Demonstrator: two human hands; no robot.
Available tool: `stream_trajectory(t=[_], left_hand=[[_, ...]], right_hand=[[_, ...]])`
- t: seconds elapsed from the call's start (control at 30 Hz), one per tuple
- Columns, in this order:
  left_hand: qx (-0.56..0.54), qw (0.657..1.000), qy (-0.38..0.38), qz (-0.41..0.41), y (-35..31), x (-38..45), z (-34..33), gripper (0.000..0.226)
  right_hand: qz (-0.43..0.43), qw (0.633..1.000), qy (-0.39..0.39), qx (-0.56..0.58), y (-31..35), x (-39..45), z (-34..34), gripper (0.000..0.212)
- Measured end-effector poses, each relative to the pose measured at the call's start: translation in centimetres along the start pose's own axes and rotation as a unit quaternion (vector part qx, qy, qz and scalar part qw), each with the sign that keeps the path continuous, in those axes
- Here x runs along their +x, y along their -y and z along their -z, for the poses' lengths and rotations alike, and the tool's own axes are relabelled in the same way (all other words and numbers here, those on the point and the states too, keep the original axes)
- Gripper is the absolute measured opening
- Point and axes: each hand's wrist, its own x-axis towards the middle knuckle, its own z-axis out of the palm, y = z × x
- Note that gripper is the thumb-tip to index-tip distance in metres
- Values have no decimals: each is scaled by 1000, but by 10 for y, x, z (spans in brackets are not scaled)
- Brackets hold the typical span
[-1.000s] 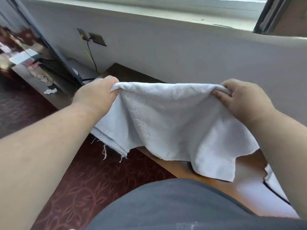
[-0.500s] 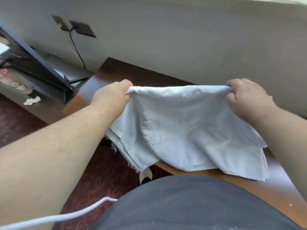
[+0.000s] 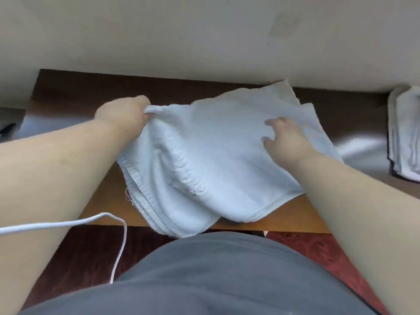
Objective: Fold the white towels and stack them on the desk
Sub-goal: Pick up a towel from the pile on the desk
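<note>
The pale wall (image 3: pixel 204 30) fills the top of the view; below it runs the brown wooden bench (image 3: pixel 75 92), its far edge against the wall and its near edge just in front of the person's grey shirt (image 3: pixel 216 276); dark red patterned carpet (image 3: pixel 302 244) shows beneath the bench edge. The white towel (image 3: pixel 216 160) lies spread across the middle of the bench, folded over on itself, its hemmed lower left edge hanging past the near edge of the bench and one corner reaching the wall. Over at the far right, a stack of folded towels (image 3: pixel 404 137) sits on the bench, well apart from the spread one and partly cut off by the frame. The left hand (image 3: pixel 123 114) has its grip closed on the towel's upper left corner, fingers curled round a bunched fold, lifting it a little off the bench; the right hand (image 3: pixel 288 135) lies on top of the towel with its grip wide, fingers spread and resting flat on the cloth. A thin white cord (image 3: pixel 68 223) loops across the lower left, over the left forearm and down towards the shirt.
</note>
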Motion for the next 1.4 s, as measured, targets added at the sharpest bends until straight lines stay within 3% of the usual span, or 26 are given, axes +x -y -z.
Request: stream_trajectory(t=[0.23, 0.3, 0.4, 0.5, 0.77, 0.83, 1.0, 1.1, 1.2, 1.33, 1.4], left_hand=[[-41, 996, 60, 52, 11, 26, -33, 37], [-77, 992, 54, 87, 13, 17, -42, 52], [-145, 983, -5, 116, 17, -11, -50, 66], [-178, 973, -36, 140, 22, -52, -65, 59], [-261, 943, 40, 204, 10, -161, -125, 63], [-322, 920, 32, 223, 4, -173, -135, 67], [-495, 809, -36, 315, 6, -168, -144, 76], [-521, 783, -29, 339, 15, -155, -143, 75], [-525, 779, -1, 343, 25, -142, -137, 63], [-480, 819, 45, 312, 28, -127, -124, 39], [-480, 827, 23, 293, 26, -124, -117, 27]], right_hand=[[-41, 981, 186, -32, -36, -70, -46, 74], [-45, 977, 200, -55, -35, -65, -45, 71], [-31, 982, 156, -98, -13, -44, -36, 59], [54, 983, 139, -108, 29, -17, -29, 58], [321, 922, 180, -123, 185, 28, -48, 62], [361, 904, 182, -136, 224, 39, -60, 62], [399, 885, 160, -177, 300, 73, -95, 54], [371, 887, 173, -214, 326, 93, -109, 58], [329, 880, 192, -284, 340, 106, -115, 60], [337, 865, 229, -293, 350, 114, -114, 32], [348, 864, 246, -268, 352, 115, -112, 24]])
